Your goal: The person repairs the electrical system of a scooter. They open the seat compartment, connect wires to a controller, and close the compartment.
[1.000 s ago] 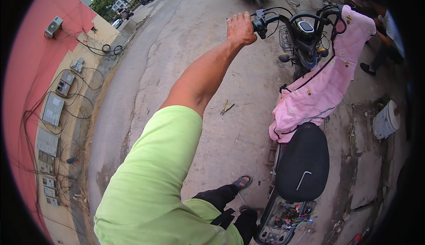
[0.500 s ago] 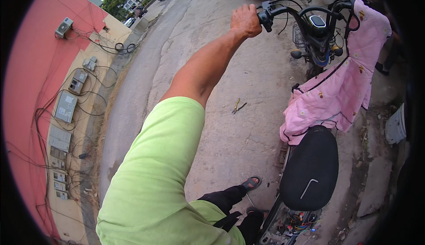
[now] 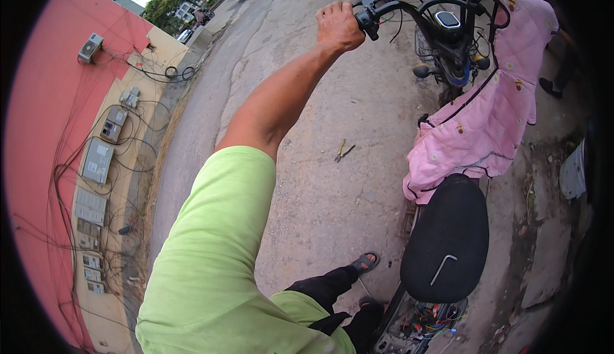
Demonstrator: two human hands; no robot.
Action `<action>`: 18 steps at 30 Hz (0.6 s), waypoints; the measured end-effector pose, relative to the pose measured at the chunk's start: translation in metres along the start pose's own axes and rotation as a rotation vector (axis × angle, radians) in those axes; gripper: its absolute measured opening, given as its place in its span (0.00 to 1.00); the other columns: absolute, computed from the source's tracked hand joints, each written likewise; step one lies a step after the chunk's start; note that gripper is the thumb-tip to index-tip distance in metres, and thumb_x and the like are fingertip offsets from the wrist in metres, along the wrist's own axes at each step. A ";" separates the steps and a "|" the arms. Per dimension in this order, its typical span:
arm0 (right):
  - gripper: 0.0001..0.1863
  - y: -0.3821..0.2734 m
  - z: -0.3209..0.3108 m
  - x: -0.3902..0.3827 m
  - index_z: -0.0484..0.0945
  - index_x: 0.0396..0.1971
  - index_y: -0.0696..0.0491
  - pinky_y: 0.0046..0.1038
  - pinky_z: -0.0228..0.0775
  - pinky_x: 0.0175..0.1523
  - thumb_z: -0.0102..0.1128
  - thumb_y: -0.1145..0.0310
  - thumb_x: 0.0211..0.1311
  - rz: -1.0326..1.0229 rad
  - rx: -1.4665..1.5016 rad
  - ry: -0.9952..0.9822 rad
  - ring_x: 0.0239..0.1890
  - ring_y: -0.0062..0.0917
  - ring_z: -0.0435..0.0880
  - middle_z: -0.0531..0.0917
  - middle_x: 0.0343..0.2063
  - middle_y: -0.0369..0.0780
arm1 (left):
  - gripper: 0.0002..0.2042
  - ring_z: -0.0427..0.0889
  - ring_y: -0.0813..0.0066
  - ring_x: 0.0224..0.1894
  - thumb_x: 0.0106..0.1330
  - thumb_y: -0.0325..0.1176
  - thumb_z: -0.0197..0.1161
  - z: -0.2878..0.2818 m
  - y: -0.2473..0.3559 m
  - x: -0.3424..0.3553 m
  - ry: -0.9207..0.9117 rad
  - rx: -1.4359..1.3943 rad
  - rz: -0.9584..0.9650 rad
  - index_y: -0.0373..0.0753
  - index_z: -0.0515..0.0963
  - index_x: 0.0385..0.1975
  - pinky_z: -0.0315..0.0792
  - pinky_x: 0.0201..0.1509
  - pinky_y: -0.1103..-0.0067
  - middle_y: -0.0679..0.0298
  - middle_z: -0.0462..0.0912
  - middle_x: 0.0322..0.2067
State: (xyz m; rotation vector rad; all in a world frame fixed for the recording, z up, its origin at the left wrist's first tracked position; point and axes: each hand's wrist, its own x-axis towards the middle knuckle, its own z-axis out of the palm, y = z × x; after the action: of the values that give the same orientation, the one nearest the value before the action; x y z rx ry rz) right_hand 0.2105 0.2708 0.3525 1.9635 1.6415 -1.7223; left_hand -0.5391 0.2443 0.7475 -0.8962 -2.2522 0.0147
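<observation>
My left hand (image 3: 339, 26) is wrapped around the left grip of a black handlebar (image 3: 398, 7) on an electric scooter; its fingers hide the grip. My left arm is stretched far forward. I do not see my right hand. A pink quilted cover (image 3: 476, 120) hangs over the handlebar's right side and the scooter's front. A silver L-shaped hex key (image 3: 440, 271) lies on the black seat (image 3: 448, 226). Behind the seat, loose coloured wires (image 3: 432, 319) show in the open rear frame.
Pliers (image 3: 344, 151) with yellow and dark handles lie on the concrete left of the scooter. A white bucket (image 3: 572, 172) stands at right. Another person's shoe (image 3: 549, 88) shows beyond the cover. At far left, a pink-and-cream wall (image 3: 57, 98) carries meter boxes and cables.
The handlebar, with my left hand still on it, has shifted slightly left and up in view. The pink cover has shifted with it.
</observation>
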 end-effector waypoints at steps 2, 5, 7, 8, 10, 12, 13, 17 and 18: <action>0.20 0.002 0.003 0.002 0.80 0.45 0.53 0.43 0.71 0.45 0.59 0.51 0.66 0.005 0.023 -0.012 0.41 0.37 0.80 0.82 0.39 0.44 | 0.26 0.75 0.47 0.61 0.58 0.38 0.65 -0.008 -0.002 0.006 -0.095 -0.024 -0.041 0.32 0.75 0.55 0.62 0.68 0.60 0.46 0.79 0.53; 0.19 0.012 0.004 0.004 0.80 0.44 0.53 0.42 0.71 0.44 0.60 0.52 0.66 0.032 0.053 -0.024 0.40 0.37 0.80 0.82 0.38 0.43 | 0.25 0.76 0.48 0.60 0.58 0.40 0.65 -0.010 0.000 0.005 -0.169 -0.024 -0.077 0.32 0.75 0.54 0.64 0.66 0.60 0.46 0.79 0.52; 0.19 0.018 0.003 0.007 0.80 0.44 0.53 0.42 0.71 0.44 0.60 0.52 0.66 0.049 0.073 -0.016 0.39 0.36 0.80 0.82 0.38 0.43 | 0.24 0.76 0.49 0.60 0.59 0.41 0.66 -0.013 0.004 0.006 -0.221 -0.011 -0.110 0.33 0.76 0.52 0.66 0.64 0.60 0.46 0.79 0.52; 0.19 0.021 0.003 0.007 0.80 0.44 0.53 0.41 0.71 0.43 0.60 0.52 0.66 0.059 0.084 -0.016 0.39 0.36 0.81 0.82 0.37 0.43 | 0.23 0.79 0.49 0.56 0.59 0.41 0.66 -0.015 0.006 0.005 -0.209 0.015 -0.110 0.33 0.76 0.50 0.69 0.60 0.60 0.47 0.81 0.50; 0.18 0.027 -0.002 0.011 0.80 0.43 0.53 0.41 0.71 0.43 0.60 0.53 0.66 0.066 0.102 -0.002 0.39 0.35 0.81 0.82 0.37 0.43 | 0.23 0.81 0.48 0.53 0.59 0.42 0.66 -0.024 0.016 0.004 -0.273 -0.002 -0.160 0.33 0.76 0.50 0.71 0.58 0.60 0.47 0.82 0.48; 0.18 0.031 -0.002 0.014 0.80 0.43 0.53 0.40 0.71 0.42 0.60 0.53 0.66 0.078 0.123 0.005 0.38 0.35 0.81 0.82 0.37 0.43 | 0.23 0.84 0.47 0.48 0.60 0.42 0.67 -0.027 0.019 0.003 -0.251 0.012 -0.151 0.33 0.76 0.50 0.73 0.55 0.59 0.47 0.84 0.45; 0.17 0.034 -0.002 0.014 0.80 0.43 0.53 0.40 0.71 0.41 0.60 0.53 0.66 0.082 0.132 0.001 0.38 0.35 0.81 0.82 0.36 0.42 | 0.24 0.83 0.47 0.50 0.60 0.43 0.66 -0.028 0.019 0.003 -0.272 0.000 -0.170 0.33 0.76 0.51 0.72 0.56 0.59 0.47 0.84 0.46; 0.17 0.048 -0.002 0.019 0.80 0.42 0.53 0.39 0.71 0.40 0.61 0.54 0.66 0.111 0.179 -0.013 0.36 0.33 0.81 0.82 0.36 0.42 | 0.26 0.79 0.49 0.57 0.62 0.45 0.66 -0.015 0.014 -0.004 -0.144 -0.005 -0.127 0.33 0.76 0.55 0.70 0.61 0.58 0.46 0.81 0.51; 0.16 0.051 -0.003 0.021 0.80 0.42 0.53 0.39 0.71 0.40 0.61 0.54 0.65 0.122 0.186 -0.028 0.36 0.33 0.81 0.82 0.35 0.42 | 0.26 0.78 0.49 0.59 0.62 0.45 0.66 -0.013 0.014 -0.006 -0.060 -0.001 -0.087 0.34 0.76 0.55 0.70 0.62 0.58 0.46 0.80 0.52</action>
State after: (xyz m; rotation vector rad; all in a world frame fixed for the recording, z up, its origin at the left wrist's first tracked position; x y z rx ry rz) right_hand 0.2445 0.2648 0.3096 2.0573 1.3664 -1.9070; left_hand -0.5201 0.2486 0.7502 -0.8076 -2.3453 0.0013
